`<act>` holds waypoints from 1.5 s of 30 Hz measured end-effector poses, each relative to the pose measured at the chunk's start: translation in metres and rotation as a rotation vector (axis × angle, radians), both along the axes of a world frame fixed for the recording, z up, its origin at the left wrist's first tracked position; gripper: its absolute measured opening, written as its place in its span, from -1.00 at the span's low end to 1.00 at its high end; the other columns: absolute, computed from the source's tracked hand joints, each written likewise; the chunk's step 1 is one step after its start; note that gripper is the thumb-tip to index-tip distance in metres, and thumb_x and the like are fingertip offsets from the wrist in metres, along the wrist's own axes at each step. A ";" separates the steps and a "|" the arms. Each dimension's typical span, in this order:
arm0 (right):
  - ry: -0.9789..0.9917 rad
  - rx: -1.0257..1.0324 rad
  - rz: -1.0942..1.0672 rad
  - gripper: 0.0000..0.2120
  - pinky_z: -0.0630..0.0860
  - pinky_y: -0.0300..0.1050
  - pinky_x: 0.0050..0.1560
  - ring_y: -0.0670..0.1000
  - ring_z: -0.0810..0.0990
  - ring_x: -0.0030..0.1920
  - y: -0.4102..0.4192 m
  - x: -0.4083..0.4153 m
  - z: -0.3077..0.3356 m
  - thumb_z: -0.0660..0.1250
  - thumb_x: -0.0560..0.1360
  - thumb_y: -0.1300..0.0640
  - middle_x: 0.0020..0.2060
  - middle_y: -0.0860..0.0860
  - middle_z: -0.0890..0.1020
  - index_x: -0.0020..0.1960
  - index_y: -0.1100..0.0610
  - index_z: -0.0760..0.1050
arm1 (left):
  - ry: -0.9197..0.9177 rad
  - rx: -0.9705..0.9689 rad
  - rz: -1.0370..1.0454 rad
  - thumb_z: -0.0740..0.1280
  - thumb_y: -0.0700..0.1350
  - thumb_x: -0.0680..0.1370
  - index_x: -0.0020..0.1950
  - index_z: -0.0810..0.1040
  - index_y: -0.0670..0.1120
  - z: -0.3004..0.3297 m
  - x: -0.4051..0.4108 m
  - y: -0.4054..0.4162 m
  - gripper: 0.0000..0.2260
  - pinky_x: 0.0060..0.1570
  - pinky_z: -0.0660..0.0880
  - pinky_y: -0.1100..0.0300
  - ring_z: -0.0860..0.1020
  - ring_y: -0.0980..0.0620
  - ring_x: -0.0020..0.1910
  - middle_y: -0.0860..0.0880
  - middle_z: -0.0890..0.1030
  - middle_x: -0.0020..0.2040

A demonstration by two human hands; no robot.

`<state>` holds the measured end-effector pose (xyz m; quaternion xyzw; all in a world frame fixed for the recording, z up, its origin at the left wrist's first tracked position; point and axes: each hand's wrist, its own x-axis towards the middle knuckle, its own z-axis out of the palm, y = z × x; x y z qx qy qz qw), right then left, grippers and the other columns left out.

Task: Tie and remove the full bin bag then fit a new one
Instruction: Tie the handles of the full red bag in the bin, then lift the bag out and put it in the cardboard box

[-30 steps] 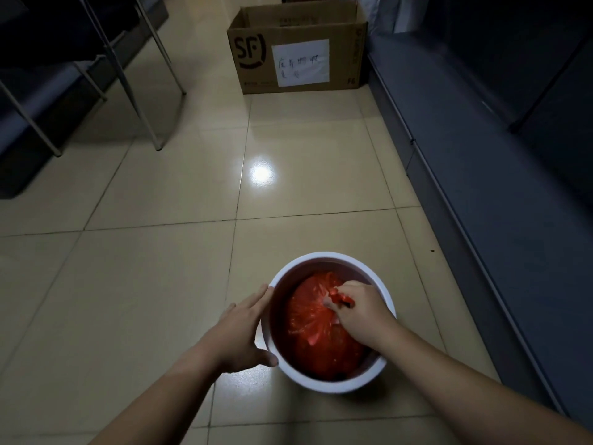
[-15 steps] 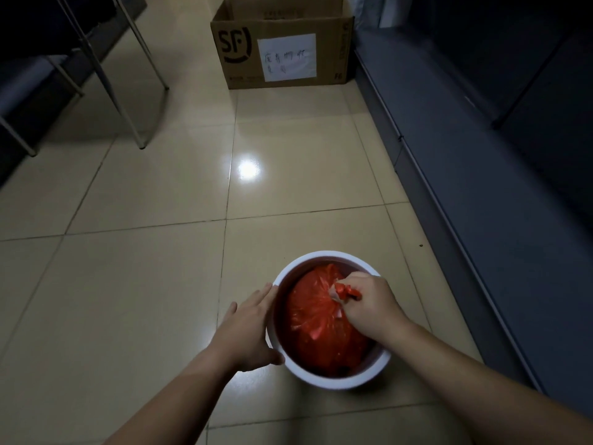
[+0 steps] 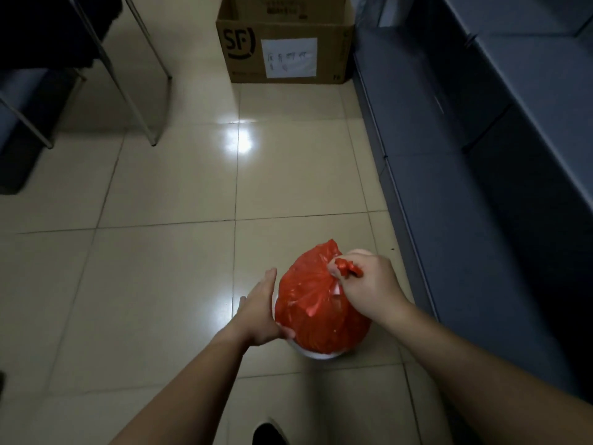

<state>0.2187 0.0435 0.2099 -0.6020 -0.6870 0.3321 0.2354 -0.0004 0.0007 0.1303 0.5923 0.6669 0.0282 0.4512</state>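
Red thin-film bin bag [image 3: 316,303], bulging, probably light, soft; right hand [image 3: 365,284] grip pinches knot at 1 o'clock; left hand [image 3: 260,311] spread, steadying white bin [image 3: 316,354].

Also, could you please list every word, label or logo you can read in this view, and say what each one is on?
"SF" in a dark round logo: printed on the front of the cardboard box, left of its label.
Handwritten characters on the white paper label stuck on that box: too blurred to read.
Small dark print along the box's inner flap and lower right corner: too small to read.
Red bin bag: no text visible.
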 end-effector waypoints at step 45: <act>0.052 0.001 -0.070 -0.70 0.54 -0.13 -0.26 -0.03 0.64 -0.33 0.341 -0.189 0.487 0.43 0.48 0.03 -0.40 0.06 0.67 -0.33 0.19 0.56 | -0.465 0.087 -0.172 0.68 -0.02 0.25 0.46 0.15 0.36 0.481 -0.174 0.363 -0.02 0.33 0.50 -0.06 0.50 0.08 0.33 0.14 0.44 0.37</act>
